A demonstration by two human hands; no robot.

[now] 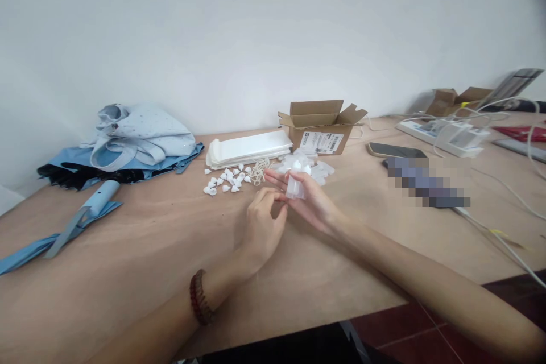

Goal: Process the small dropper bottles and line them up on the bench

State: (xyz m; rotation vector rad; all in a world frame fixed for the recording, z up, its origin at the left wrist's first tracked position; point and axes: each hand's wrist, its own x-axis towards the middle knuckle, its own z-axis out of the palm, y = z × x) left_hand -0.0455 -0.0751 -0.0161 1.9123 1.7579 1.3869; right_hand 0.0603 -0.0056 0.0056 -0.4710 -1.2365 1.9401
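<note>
My right hand [313,202] lies palm up over the wooden table [140,250], thumb pressed on a small translucent white plastic piece [296,186]. My left hand [262,224], a beaded bracelet on its wrist, is curled beside it with thumb and forefinger pinched together at the right hand's fingertips; what they pinch is too small to make out. Just beyond lie several small white plastic caps [226,179], a tangle of cream rubber bands [259,170] and a heap of clear plastic pieces [313,166].
A stack of white sleeves [247,148] and an open cardboard box [322,125] stand at the back. Light blue bags [136,136] and a blue folded umbrella [74,222] lie at the left. A phone [396,151], power strip [443,133] and cables occupy the right.
</note>
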